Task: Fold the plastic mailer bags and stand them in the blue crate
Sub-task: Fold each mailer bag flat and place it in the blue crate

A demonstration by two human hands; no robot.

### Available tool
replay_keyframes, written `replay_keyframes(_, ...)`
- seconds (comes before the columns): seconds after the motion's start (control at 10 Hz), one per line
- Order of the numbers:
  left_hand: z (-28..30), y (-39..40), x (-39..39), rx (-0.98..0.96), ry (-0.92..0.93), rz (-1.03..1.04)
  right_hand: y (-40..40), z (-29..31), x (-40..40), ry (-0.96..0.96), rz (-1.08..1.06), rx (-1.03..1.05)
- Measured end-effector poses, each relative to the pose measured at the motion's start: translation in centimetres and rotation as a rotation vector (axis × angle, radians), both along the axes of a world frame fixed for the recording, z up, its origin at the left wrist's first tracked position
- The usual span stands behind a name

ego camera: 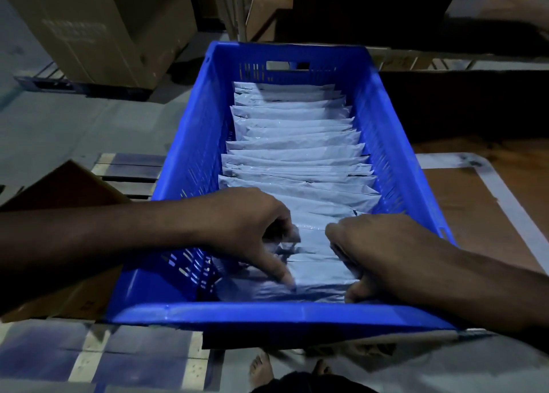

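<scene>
Blue crate [386, 131]: nearly full, a long row of folded mailer bags [297, 155] standing from far wall to near end; left hand [252, 223] and right hand [383, 253], fingers curled, pinching the nearest bag [319, 269] into the last gap; little apparently left.

Blue crate [190, 170], perforated walls, long axis running away from me. Folded pale grey mailer bags [297, 155] stand on edge, filling it in one row.
</scene>
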State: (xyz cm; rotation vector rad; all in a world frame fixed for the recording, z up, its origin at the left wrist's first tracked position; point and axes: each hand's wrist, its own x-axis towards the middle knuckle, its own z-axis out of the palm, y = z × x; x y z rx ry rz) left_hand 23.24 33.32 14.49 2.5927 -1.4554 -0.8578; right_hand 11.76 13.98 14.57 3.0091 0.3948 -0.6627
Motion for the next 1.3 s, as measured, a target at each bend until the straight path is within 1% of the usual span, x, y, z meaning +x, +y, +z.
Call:
replay_keyframes(0.1,0.8,1.1,-0.2,0.077,-0.059,-0.019,0.0,-0.2,-0.2,-0.029,0.004,0.03)
replay_keyframes(0.2,-0.2,1.9,-0.9,0.161,-0.122,-0.048,-0.1,-0.4,-0.2,-0.003,0.021,0.004)
replay_keyframes(0.4,-1.6,0.9,-2.4,0.158,-0.312,-0.129,0.0,-1.0,0.2,0.015,0.052,-0.038)
replay_keyframes(0.5,-1.7,0.5,-2.1,0.123,-0.415,-0.131,-0.2,-1.3,0.4,-0.077,0.045,-0.073)
replay_keyframes(0.6,-2.1,0.6,-2.2,0.11,-0.408,-0.123,-0.2,-1.3,0.4,-0.087,0.043,-0.107)
replay_keyframes(0.7,-2.0,0.5,-2.3,0.139,-0.393,-0.145,-0.1,-1.6,0.7,0.01,0.041,-0.096)
replay_keyframes(0.9,-1.5,0.9,-2.5,0.146,-0.372,-0.165,-0.8,-2.5,0.8,-0.026,0.031,-0.123)
replay_keyframes(1.0,-1.1,0.9,-2.3,0.142,-0.308,-0.133,-0.3,-0.6,0.1,-0.02,-0.032,-0.09)
replay_keyframes(1.1,0.4,0.3,-1.5,0.071,-0.248,-0.053,-1.0,0.6,-0.6,-0.016,-0.124,0.064)
replay_keyframes(1.2,1.5,-0.6,-1.1,-0.136,-0.201,0.053,-1.8,1.8,-1.5,-0.164,-0.212,0.135)
replay_keyframes(1.3,2.2,-2.0,-1.0,-0.377,-0.201,0.144,-2.5,3.0,-2.4,-0.377,-0.303,0.272)
